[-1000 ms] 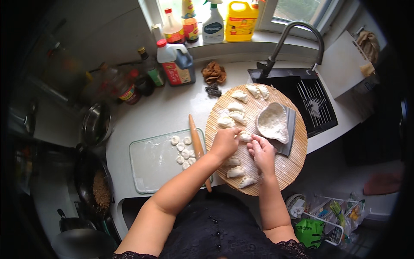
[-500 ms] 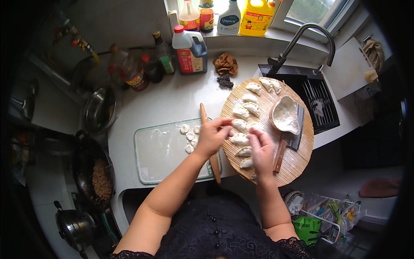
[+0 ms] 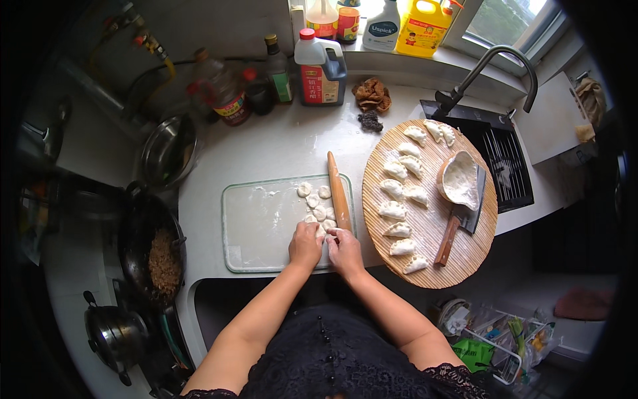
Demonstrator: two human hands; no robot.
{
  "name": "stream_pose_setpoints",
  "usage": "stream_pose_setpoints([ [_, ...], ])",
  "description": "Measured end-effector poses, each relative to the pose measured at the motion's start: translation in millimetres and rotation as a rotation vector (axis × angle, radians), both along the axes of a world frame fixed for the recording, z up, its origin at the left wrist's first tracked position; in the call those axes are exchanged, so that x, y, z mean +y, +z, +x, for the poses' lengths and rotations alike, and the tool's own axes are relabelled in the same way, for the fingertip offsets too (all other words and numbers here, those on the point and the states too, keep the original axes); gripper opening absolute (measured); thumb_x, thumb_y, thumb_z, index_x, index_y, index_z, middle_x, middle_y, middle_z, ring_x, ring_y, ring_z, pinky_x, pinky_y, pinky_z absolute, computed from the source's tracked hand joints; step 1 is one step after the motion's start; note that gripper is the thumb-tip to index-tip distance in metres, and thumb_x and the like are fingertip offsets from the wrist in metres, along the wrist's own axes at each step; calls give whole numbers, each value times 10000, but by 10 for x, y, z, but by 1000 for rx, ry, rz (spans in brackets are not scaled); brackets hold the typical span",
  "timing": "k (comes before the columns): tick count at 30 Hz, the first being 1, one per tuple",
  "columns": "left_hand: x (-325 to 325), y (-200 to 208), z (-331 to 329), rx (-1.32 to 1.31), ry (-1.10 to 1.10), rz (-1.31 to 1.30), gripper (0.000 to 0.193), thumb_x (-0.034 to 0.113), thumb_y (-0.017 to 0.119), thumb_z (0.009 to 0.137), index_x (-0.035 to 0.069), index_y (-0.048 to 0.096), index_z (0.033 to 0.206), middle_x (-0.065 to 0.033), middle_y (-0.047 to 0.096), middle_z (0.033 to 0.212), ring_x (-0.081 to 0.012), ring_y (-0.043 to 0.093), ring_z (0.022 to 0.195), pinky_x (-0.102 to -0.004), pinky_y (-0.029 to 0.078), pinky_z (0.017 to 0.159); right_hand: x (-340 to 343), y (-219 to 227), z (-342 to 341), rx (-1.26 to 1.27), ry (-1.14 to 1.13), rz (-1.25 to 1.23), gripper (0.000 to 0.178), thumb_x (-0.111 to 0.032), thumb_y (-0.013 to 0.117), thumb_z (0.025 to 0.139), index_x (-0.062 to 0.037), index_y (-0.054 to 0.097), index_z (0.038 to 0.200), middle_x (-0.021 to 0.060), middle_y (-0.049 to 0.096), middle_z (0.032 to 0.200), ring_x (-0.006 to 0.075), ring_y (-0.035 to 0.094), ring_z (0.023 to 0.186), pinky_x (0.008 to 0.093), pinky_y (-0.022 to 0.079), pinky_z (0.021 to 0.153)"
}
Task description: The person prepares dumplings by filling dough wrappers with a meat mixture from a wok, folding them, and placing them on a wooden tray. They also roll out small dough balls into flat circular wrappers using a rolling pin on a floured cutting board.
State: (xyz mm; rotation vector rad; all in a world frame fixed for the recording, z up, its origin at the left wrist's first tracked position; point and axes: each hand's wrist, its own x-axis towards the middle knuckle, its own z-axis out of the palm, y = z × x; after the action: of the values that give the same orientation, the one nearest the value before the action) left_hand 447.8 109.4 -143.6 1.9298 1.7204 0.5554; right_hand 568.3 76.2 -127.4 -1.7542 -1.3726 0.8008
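My left hand (image 3: 306,246) and my right hand (image 3: 345,253) are close together at the near side of a glass cutting board (image 3: 259,226). Their fingertips are bent in around a small white dough piece (image 3: 321,232), partly covered by the fingers. Several more flattened dough pieces (image 3: 319,213) lie just beyond, dusted with flour. A wooden rolling pin (image 3: 339,193) rests along the board's right side, its near end close to my right fingers. To the right, several filled dumplings (image 3: 393,210) sit on a round slatted tray (image 3: 432,233), apart from both hands.
On the tray are a flour-filled bowl (image 3: 460,178) and a cleaver (image 3: 448,239). Beyond stand a vinegar jug (image 3: 321,73) and other bottles. A sink (image 3: 508,166) with a black faucet is at right. A wok of minced filling (image 3: 163,263) and a steel bowl (image 3: 168,153) are at left.
Both hands have moved left and nearer, from over the dumplings to the dough pieces on the board. One more dumpling now shows uncovered in the tray's middle. The view has shifted slightly.
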Motion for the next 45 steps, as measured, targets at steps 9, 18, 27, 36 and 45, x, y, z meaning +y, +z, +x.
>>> stream_pose_setpoints([
  [9, 13, 120, -228, -78, 45, -266, 202, 232, 733, 783, 71, 686, 895, -141, 633, 921, -331, 632, 916, -426, 510, 796, 48, 64, 109, -223, -45, 80, 561, 0, 677, 756, 6, 492, 1286, 215, 520, 1174, 370, 527, 1060, 410, 437, 925],
  [18, -172, -66, -792, 124, -208, 305, 536, 309, 677, 841, 35, 551, 1284, -145, 541, 1321, -350, 505, 1208, -432, 424, 1001, 64, -149, 138, -41, -128, 26, 610, -64, 614, 760, 24, 448, 1340, 202, 555, 1185, 367, 539, 1091, 412, 439, 954],
  [27, -173, -88, -949, 235, -347, 364, 349, 221, 644, 844, 77, 636, 1162, -119, 590, 1219, -345, 504, 1172, -515, 410, 971, 60, 62, -115, -64, -62, 163, 572, -60, 664, 714, 21, 539, 1266, 187, 567, 1154, 347, 551, 1078, 410, 449, 958],
  [36, 267, 59, -1001, -71, -57, 145, 133, 86, 679, 775, 92, 698, 906, -96, 592, 873, -309, 592, 882, -416, 489, 777, 30, -108, -270, 41, -115, 149, 557, -58, 659, 699, 21, 561, 1241, 168, 574, 1131, 323, 579, 1034, 385, 472, 926],
  [45, 165, -3, -1220, 85, -363, 410, 143, 120, 649, 822, 21, 670, 923, -90, 659, 1033, -285, 590, 971, -413, 480, 831, -2, -51, -288, 28, -112, 126, 537, -50, 656, 692, 16, 574, 1218, 161, 583, 1113, 313, 589, 1009, 377, 483, 902],
])
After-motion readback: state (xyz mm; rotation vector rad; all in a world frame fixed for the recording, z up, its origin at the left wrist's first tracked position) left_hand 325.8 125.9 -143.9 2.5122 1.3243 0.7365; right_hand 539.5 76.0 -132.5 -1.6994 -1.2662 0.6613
